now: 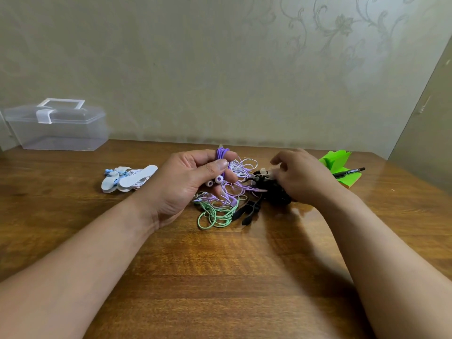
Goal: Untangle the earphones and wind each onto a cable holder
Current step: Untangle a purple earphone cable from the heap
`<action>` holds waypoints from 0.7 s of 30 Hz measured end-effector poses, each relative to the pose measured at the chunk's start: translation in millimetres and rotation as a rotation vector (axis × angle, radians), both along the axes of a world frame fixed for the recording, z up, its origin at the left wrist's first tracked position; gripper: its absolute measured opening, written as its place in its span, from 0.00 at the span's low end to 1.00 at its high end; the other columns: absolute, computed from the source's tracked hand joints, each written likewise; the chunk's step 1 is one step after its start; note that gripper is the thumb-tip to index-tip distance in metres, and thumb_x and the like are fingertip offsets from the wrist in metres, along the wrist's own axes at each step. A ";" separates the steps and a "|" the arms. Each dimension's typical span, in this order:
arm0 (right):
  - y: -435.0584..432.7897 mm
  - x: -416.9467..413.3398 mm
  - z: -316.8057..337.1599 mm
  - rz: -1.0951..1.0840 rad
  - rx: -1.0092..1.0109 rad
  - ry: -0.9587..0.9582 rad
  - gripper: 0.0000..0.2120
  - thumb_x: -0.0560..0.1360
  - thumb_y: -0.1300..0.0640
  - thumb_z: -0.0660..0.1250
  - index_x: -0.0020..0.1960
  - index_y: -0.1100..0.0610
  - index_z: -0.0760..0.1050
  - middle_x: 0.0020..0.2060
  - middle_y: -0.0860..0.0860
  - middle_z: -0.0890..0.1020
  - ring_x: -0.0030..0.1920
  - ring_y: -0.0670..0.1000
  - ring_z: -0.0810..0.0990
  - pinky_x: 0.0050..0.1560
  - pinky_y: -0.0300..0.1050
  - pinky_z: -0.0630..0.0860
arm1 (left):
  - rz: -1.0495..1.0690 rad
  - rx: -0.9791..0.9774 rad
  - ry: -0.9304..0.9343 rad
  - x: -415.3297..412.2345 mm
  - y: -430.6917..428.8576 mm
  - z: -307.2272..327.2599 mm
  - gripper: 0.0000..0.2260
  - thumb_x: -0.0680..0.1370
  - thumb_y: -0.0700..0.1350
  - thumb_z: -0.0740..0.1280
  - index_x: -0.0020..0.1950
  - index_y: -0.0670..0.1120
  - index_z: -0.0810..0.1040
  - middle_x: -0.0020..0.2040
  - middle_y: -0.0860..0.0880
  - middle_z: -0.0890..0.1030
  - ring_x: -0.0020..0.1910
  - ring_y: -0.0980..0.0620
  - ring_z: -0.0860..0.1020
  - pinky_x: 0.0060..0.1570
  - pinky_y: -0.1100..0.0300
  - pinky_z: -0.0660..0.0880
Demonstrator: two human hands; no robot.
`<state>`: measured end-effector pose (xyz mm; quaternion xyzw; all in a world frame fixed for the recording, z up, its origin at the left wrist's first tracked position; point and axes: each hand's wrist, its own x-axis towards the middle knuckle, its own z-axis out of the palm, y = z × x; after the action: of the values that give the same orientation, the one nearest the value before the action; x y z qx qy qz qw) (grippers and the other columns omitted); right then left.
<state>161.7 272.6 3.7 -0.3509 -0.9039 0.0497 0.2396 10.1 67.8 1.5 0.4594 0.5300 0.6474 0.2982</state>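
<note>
While the wooden bench [220,277] takes up the whole lower frame, a patterned wall [220,69] stands behind it. Clear plastic box [57,126], lid on and handle up, sits at the far left of the bench against the wall. Both bare forearms reach in from the near edge. Left hand [181,184] is raised at centre, palm toward the camera, fingers and thumb curled round a coiled purple earphone cable [221,154]. The coil pokes out above the fingers. Right hand [303,177] is palm down, just right of centre, fingers bent over a black clump [271,192] of cable on the bench. Its fingertips are blurred, so I cannot tell if it grips or only touches. Loose tangle [242,171] of lilac and white cables lies between the two hands. A green cable [215,215] loops at the tangle's near side. White cable holders [127,179], wound with pale cables and some blue parts, lie in a pile left of the left hand, apart from it. Green sticky notes [335,159] sit far right behind the right hand, with a pen [349,172] lying across them. Two black cable holders [247,211] lie just beside the green loops. Two pale earbuds [215,181] sit side by side under the left thumb.
</note>
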 end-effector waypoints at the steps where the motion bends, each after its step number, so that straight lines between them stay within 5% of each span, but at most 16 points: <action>1: 0.5 0.2 -0.8 -0.017 0.005 -0.050 0.13 0.81 0.51 0.65 0.63 0.48 0.80 0.56 0.52 0.78 0.62 0.58 0.78 0.59 0.50 0.75 | -0.001 0.000 0.000 0.3 0.1 0.1 0.09 0.82 0.40 0.66 0.59 0.44 0.84 0.43 0.44 0.85 0.33 0.52 0.76 0.37 0.64 0.77; 3: 0.2 -0.4 -1.0 -0.040 0.020 -0.120 0.14 0.81 0.52 0.64 0.64 0.49 0.81 0.61 0.53 0.81 0.63 0.58 0.78 0.57 0.48 0.74 | -0.004 -0.004 -0.003 0.5 0.3 -0.3 0.09 0.82 0.40 0.66 0.59 0.44 0.84 0.43 0.44 0.85 0.33 0.53 0.76 0.37 0.64 0.77; 13: -0.1 -1.4 -2.6 -0.062 0.031 -0.093 0.06 0.81 0.52 0.65 0.49 0.49 0.80 0.51 0.53 0.84 0.55 0.58 0.79 0.46 0.48 0.73 | -0.011 0.001 0.013 -0.8 -0.1 -2.0 0.09 0.83 0.40 0.65 0.60 0.43 0.84 0.43 0.44 0.85 0.34 0.53 0.77 0.37 0.65 0.77; 17: 5.6 -15.4 -3.8 -0.025 0.111 0.014 0.12 0.82 0.53 0.61 0.59 0.50 0.82 0.57 0.54 0.82 0.61 0.60 0.76 0.58 0.52 0.76 | -0.023 0.016 0.008 -3.0 0.5 -3.2 0.10 0.82 0.40 0.66 0.60 0.44 0.84 0.44 0.43 0.86 0.34 0.52 0.77 0.38 0.64 0.77; 21: 12.6 -41.5 4.7 0.004 -0.010 -0.261 0.14 0.80 0.47 0.61 0.58 0.49 0.83 0.57 0.53 0.85 0.58 0.61 0.80 0.56 0.51 0.78 | -0.044 0.020 -0.031 -5.7 0.8 -4.4 0.10 0.82 0.40 0.66 0.60 0.43 0.84 0.43 0.43 0.85 0.33 0.52 0.77 0.37 0.64 0.77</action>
<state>120.3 285.3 8.4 -0.3536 -0.9279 0.0087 0.1179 4.3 68.6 -2.9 0.4638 0.5086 0.6530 0.3159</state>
